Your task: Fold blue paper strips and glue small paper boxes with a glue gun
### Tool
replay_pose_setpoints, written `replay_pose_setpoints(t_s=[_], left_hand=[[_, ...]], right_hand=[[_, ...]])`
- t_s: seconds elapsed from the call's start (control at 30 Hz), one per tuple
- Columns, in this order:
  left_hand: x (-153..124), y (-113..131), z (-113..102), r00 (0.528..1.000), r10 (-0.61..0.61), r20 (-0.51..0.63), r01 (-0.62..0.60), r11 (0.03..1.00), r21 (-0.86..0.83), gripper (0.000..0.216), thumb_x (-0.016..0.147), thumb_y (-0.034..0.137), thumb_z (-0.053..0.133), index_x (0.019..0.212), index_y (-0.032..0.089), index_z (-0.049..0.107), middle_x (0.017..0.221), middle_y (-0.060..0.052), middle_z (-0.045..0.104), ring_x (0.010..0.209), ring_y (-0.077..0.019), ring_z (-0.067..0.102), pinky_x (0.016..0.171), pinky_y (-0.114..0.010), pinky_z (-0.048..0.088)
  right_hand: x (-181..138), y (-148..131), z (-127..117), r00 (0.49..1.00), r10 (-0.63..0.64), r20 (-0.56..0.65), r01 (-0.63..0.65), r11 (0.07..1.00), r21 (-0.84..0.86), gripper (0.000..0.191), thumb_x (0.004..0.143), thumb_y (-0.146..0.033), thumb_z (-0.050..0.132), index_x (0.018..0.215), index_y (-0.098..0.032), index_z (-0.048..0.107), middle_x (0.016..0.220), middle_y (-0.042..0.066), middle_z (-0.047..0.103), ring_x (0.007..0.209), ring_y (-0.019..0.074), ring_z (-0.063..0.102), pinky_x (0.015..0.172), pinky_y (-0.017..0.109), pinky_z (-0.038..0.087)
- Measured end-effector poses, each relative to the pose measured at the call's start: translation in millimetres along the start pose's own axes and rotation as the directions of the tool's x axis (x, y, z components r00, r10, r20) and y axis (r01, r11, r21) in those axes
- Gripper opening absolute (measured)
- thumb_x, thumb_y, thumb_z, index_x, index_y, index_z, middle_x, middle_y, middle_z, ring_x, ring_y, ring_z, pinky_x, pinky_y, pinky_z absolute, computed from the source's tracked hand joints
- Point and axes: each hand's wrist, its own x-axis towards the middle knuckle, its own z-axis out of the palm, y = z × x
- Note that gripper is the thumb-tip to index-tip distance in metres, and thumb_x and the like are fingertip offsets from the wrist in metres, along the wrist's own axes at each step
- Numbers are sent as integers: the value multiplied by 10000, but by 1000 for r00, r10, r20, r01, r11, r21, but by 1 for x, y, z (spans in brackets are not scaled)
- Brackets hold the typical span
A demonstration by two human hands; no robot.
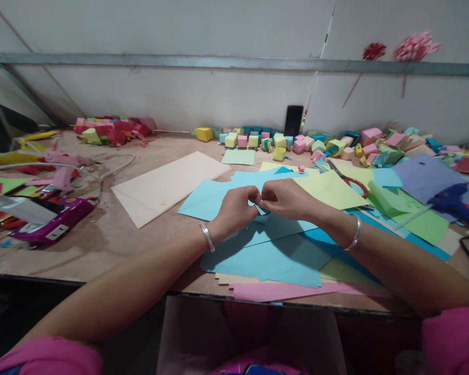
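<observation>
Here, the left hand (236, 205) and the right hand (287, 198) meet knuckle to knuckle, each curled nearly closed, thumb and fingertips pinched on a small piece of light blue paper (260, 209) held between them, just above the stack of light blue paper sheets (266, 255) that lies beneath both wrists. The step in hand appears to be a fine fold or crease worked at the fingertips. Any further move on so small a piece would call for close fingertip control and a firm pinch on both sides, so that the paper does not slip or tear.

A yellow-green paper sheet (328, 190) lies just right of the right hand, with red-handled scissors (349, 180) beyond it. A long cream paper sheet (164, 185) lies left of the left hand, and a row of small folded paper cubes in mixed colours (254, 140) stands well beyond both.

The pinched piece is almost wholly hidden by the fingers: its shape, its folds, and whether it is loose or joined to a sheet below cannot be told
</observation>
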Motion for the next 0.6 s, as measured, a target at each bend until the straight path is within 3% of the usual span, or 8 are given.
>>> replay_pose_setpoints(t_s=[0.2, 0.37, 0.6], left_hand=[[1, 1, -1, 999, -2, 32, 1, 1000, 20, 247, 575, 2, 489, 684, 180, 621, 668, 24, 647, 662, -141, 564, 619, -251, 378], [5, -4, 0, 991, -77, 112, 91, 988, -127, 233, 573, 13, 481, 684, 176, 605, 638, 33, 621, 603, -119, 537, 573, -238, 385], [1, -3, 3, 994, -70, 81, 87, 971, -223, 327, 581, 7, 497, 847, 175, 584, 798, -12, 677, 731, -154, 620, 633, -264, 471]], right_hand=[[4, 3, 7, 996, 60, 61, -59, 998, -26, 113, 820, -220, 600, 805, -190, 707, 841, 48, 732, 805, 171, 625, 618, 243, 331], [4, 1, 8, 994, 96, 47, -90, 989, -117, 139, 830, -234, 588, 837, -197, 722, 853, 68, 736, 809, 192, 634, 596, 258, 314], [1, -6, 7, 991, 129, 29, -121, 974, -191, 208, 770, -163, 578, 866, -217, 754, 858, 76, 744, 779, 209, 639, 587, 271, 329]])
